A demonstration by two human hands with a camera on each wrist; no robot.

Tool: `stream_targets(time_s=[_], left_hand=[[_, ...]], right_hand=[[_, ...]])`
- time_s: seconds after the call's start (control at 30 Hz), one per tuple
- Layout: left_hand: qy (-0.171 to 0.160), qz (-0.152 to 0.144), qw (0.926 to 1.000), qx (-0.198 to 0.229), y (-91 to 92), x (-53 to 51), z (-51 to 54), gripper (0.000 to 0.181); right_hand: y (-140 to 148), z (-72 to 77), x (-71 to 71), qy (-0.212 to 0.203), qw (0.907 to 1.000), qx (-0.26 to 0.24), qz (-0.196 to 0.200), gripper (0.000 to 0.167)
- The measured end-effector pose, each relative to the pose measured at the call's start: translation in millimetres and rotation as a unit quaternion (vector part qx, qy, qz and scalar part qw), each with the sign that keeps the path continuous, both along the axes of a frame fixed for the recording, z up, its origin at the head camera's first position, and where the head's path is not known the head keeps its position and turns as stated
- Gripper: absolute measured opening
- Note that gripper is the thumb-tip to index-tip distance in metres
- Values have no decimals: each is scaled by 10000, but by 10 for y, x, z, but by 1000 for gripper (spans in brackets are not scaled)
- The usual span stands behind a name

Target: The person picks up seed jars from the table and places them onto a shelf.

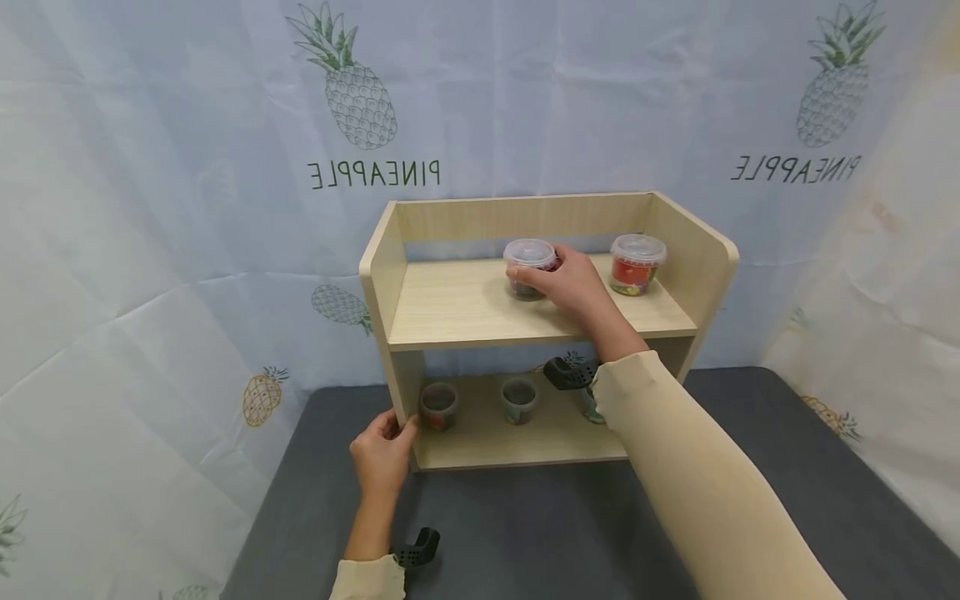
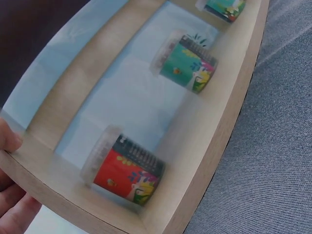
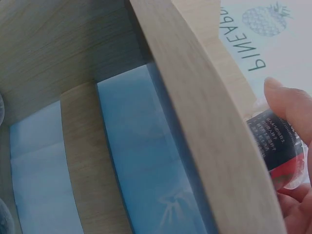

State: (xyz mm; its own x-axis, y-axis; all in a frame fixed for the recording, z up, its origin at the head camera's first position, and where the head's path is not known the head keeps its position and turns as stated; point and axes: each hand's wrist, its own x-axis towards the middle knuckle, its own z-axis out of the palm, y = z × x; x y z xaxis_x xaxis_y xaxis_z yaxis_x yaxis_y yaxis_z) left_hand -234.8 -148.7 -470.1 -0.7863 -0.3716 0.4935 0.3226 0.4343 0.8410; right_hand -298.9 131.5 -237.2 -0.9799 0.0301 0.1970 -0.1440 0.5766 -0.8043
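My right hand grips a lidded plastic tub at the middle of the upper board of a small wooden shelf. In the right wrist view, the tub shows a black and red label between thumb and fingers. It looks upright; whether its base touches the board I cannot tell. Low on the shelf's left side panel, my left hand pinches the front edge. The left wrist view has the thumb inside that panel and the fingers outside it.
A red-labelled tub stands at the upper board's right end. Below are a red tub at left, a green tub mid-board, and another green tub, partly hidden by my right sleeve. The shelf stands on a dark table before a pineapple-print curtain.
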Motion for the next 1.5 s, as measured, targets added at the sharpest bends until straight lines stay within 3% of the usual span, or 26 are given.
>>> stream_targets(time_s=[0.3, 0.53, 0.73, 0.83, 0.97, 1.13, 1.27, 1.3, 1.43, 1.5], left_hand=[[-220, 51, 9997, -18, 0, 13, 13, 21], [-217, 81, 9997, 25, 1, 24, 26, 21], [-178, 25, 9998, 31, 7, 1, 0, 20], [-130, -47, 9999, 93, 18, 6, -5, 20], [-53, -17, 9999, 153, 21, 9, -2, 21], [-55, 44, 10000, 70, 32, -2, -5, 21], [-90, 29, 9999, 72, 38, 4, -15, 21], [-89, 40, 9999, 62, 39, 7, -15, 21], [-117, 72, 9999, 83, 30, 11, -20, 21], [-131, 97, 9998, 80, 24, 15, -26, 21]], right_hand=[[-5, -14, 3, -183, 9997, 60, -117, 88], [0, -21, 34, -140, 9997, 179, 58, 99], [14, -77, 154, 414, 9987, -132, -251, 106], [27, -123, 241, 822, 9959, -191, -312, 99], [60, -181, 383, 1145, 9931, -153, -187, 94], [208, -290, 629, 1410, 9886, -515, 104, 90], [391, -448, 897, 2150, 9725, -795, 411, 73], [452, -513, 956, 2485, 9634, -882, 489, 70], [751, -801, 1177, 3823, 9128, -1265, 684, 60], [937, -974, 1256, 4172, 8978, -1323, 494, 54]])
